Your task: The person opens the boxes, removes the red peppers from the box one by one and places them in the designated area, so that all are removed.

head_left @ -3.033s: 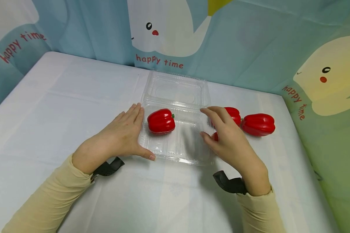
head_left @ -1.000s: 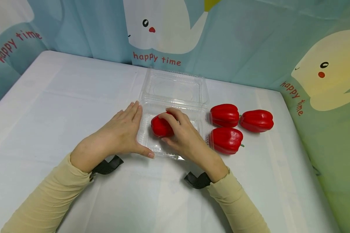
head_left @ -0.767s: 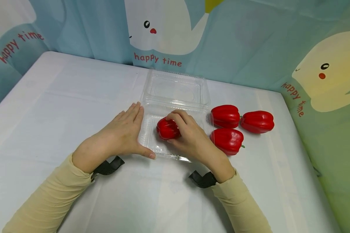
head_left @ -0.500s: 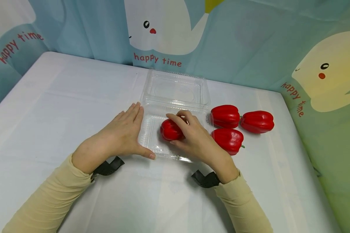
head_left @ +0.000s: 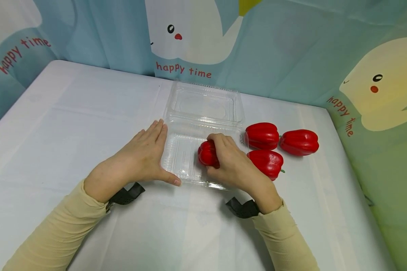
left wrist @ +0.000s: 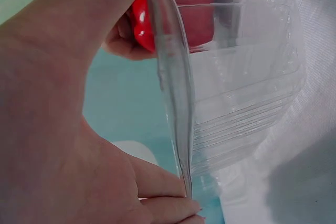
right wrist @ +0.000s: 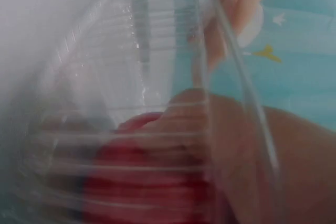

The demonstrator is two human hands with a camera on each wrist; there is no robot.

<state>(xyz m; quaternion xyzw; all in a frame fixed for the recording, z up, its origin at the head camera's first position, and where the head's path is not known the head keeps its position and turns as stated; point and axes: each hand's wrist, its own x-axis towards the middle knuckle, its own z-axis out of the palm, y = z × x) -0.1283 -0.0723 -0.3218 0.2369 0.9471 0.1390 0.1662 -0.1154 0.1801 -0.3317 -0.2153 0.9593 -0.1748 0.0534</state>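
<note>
My left hand [head_left: 139, 154] lies along the left rim of a clear plastic clamshell container [head_left: 181, 154], its fingers straight and its thumb spread to the front rim. My right hand [head_left: 235, 163] grips a red bell pepper [head_left: 207, 153] inside the right half of the container base. The palm and fingers hide the pepper's right part and its stem. In the left wrist view the pepper [left wrist: 202, 22] shows through the clear wall. Behind the base the attached lid [head_left: 203, 101] is folded back flat on the table.
Right of the container lie three more red bell peppers: one at the back [head_left: 262, 135], one in front [head_left: 266, 163] partly behind my right hand, and one farther right [head_left: 299, 142]. A white cloth covers the table [head_left: 88, 109]. A printed curtain [head_left: 291, 49] stands behind it.
My right hand came in from the right rim, took hold of the pepper in the container's left part and has shifted it rightward within the base. My left hand has stayed in place.
</note>
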